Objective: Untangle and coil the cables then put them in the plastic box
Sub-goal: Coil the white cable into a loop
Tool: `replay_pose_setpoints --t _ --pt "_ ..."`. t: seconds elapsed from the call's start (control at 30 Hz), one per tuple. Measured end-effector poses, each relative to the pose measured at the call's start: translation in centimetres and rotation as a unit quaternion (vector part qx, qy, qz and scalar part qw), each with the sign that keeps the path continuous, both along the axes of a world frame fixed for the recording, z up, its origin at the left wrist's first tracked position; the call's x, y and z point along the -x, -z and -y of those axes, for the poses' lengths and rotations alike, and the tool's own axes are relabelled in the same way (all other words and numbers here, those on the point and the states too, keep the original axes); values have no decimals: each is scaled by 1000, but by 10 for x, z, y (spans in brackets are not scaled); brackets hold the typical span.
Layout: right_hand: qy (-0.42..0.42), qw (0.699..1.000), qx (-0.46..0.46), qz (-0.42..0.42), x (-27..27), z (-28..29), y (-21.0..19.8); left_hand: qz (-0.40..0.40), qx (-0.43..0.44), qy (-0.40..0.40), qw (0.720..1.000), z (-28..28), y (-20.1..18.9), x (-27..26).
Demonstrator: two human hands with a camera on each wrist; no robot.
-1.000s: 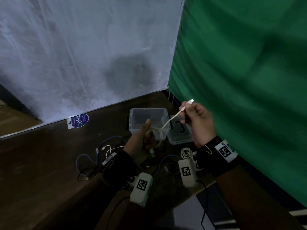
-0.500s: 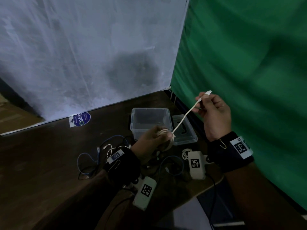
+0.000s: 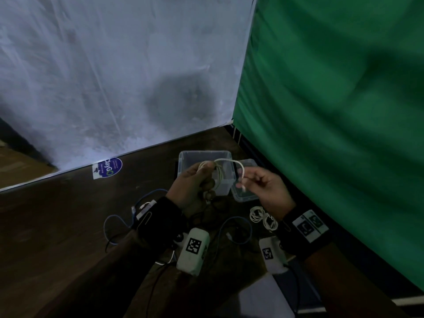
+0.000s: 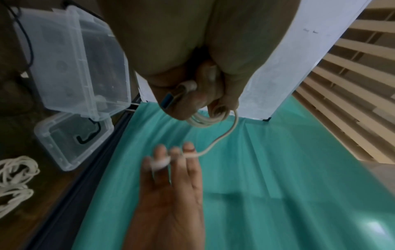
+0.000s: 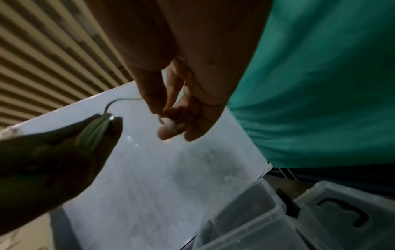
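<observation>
The bundle of white cable loops (image 3: pixel 216 172) is clamped in the left hand (image 3: pixel 195 188), thumb pressed over the top of the coil, which is held upright above the table (image 3: pixel 68 226) in front of the clear plastic box (image 3: pixel 183 161). The free end of the same cable is pinched by the right hand (image 3: pixel 263 188) between thumb and fingertips (image 4: pixel 189 147), the white plug hanging just below them. A change is noted: half a second ago the tail was stretched long and taut, up and to the right; now the right hand has been brought in close and only a short arc is left between the hands. One more loop looks to have been laid on, so this cable is judged nearly coiled. The coil's long axis runs roughly vertical; the remaining tail arches from its top across to the right and then points down at the plug. Another white coil (image 3: pixel 262 216) and a loose blue cable (image 3: pixel 119 220) are left on the table, the box lid (image 3: pixel 250 164) beside the box.
</observation>
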State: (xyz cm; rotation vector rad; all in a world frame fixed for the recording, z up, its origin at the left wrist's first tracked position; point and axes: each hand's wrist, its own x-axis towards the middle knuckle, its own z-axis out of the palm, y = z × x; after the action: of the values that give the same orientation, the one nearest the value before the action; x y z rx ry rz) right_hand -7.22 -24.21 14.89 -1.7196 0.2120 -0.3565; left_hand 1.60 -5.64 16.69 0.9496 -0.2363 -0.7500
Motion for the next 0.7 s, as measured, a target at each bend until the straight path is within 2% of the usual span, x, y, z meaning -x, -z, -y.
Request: replay_pose_setpoints --t 0.07,0.1,0.23,0.4,0.53,0.7 --pt "-2 1000 24 0 -3 -11 2 6 4 11 1000 4 0 3" --pt "3 1000 0 -4 -5 -17 1 7 1 15 1000 6 0 5" --pt "30 978 -204 -14 -13 -34 -4 -7 -4 21 1000 7 -1 6" --pt "32 952 -304 28 -18 -31 -9 -4 -31 47 998 -1 -5 4" --pt "11 952 -305 -10 -17 -38 -9 -24 -10 69 997 -3 -8 9" --pt "8 969 -240 -57 -18 -42 2 -17 2 9 1000 -1 -9 14"
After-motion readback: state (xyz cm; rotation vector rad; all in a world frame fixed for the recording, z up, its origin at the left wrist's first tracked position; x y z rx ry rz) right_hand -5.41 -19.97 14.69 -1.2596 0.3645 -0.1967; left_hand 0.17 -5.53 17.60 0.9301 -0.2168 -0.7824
